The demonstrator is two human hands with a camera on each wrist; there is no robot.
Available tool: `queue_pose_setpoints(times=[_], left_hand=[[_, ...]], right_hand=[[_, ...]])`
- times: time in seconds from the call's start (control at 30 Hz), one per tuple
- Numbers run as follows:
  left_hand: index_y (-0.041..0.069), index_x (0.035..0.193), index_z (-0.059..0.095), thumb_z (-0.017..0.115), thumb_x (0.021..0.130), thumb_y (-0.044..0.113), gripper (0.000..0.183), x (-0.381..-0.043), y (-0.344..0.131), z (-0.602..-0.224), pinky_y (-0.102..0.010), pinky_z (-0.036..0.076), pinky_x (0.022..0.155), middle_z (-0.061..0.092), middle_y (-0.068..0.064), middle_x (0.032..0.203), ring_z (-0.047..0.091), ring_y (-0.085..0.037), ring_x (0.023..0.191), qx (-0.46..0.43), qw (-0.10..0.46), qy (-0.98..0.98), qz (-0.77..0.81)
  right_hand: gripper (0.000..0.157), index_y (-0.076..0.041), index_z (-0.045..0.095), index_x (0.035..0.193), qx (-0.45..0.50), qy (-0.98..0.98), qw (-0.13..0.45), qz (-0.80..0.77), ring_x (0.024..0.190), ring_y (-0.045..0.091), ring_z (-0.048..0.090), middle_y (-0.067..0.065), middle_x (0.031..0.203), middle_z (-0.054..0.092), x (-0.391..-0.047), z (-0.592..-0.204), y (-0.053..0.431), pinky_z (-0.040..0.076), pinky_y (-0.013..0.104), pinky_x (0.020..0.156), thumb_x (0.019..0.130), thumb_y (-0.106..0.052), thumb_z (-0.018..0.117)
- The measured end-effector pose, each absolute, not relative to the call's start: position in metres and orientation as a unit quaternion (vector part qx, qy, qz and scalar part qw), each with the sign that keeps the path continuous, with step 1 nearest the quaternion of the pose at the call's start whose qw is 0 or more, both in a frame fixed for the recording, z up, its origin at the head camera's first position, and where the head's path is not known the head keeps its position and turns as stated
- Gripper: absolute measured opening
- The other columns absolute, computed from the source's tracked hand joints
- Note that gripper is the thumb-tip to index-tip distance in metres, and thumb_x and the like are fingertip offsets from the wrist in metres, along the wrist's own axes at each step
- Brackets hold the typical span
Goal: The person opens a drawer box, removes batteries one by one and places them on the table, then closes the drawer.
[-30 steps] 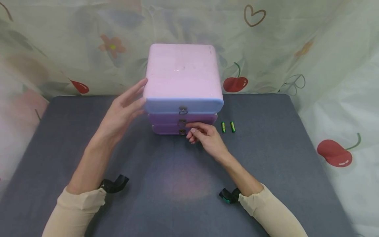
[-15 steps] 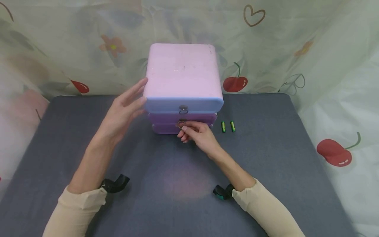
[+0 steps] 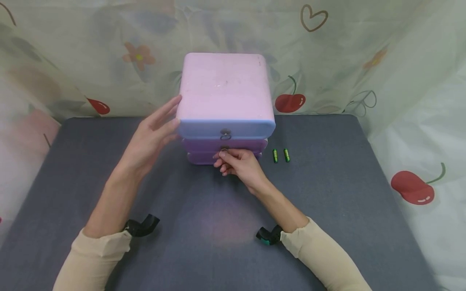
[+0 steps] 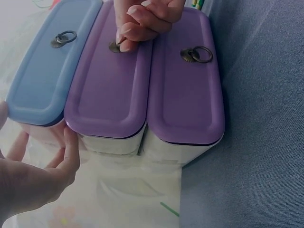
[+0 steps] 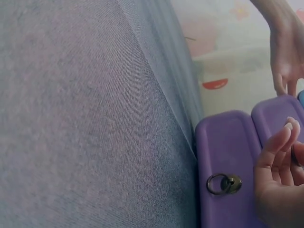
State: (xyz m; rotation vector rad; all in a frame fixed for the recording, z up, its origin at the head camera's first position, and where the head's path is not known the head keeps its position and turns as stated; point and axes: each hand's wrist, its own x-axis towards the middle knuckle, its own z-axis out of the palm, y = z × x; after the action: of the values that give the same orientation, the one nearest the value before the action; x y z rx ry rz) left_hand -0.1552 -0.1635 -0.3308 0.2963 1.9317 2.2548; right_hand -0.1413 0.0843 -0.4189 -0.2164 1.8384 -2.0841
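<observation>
A small drawer cabinet (image 3: 223, 87) with a pink top stands at the back of the table, its drawers all pushed in. Its top drawer (image 4: 50, 66) is blue; the middle drawer (image 4: 104, 95) and bottom drawer (image 4: 185, 104) are purple. Thumb and index finger of my right hand (image 3: 244, 165) pinch the middle drawer's ring pull, mostly hidden by the fingers; its round mount (image 4: 114, 46) shows. My left hand (image 3: 147, 133) touches the cabinet's left side with fingers spread and fairly straight. The bottom drawer's ring pull (image 4: 203, 54) hangs untouched.
Two green batteries (image 3: 281, 155) lie to the right of the cabinet. A dark grey cloth (image 3: 204, 242) covers the table. Behind hangs a pale curtain (image 3: 349, 52) printed with cherries and flowers.
My right hand has moved left onto the middle drawer's ring pull, lifted it and now pinches it. My left hand stays against the cabinet's side.
</observation>
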Motion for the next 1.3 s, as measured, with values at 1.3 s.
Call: queue_pose_setpoints(times=[1.3], left_hand=[[0.03,0.15,0.045,0.065,0.098,0.02,0.057,-0.154,-0.163,-0.328,-0.048,0.033,0.111,0.032,-0.003,0.159,0.035,-0.02,0.142,0.096,0.085,0.673,0.728]], right_hand=[[0.025,0.007,0.067,0.1,-0.117,0.71,0.148,-0.679,0.068,0.013,0.061,0.009,0.081,0.067,-0.117,-0.416,0.092,0.055,0.025,0.065,0.104,-0.014,0.054]])
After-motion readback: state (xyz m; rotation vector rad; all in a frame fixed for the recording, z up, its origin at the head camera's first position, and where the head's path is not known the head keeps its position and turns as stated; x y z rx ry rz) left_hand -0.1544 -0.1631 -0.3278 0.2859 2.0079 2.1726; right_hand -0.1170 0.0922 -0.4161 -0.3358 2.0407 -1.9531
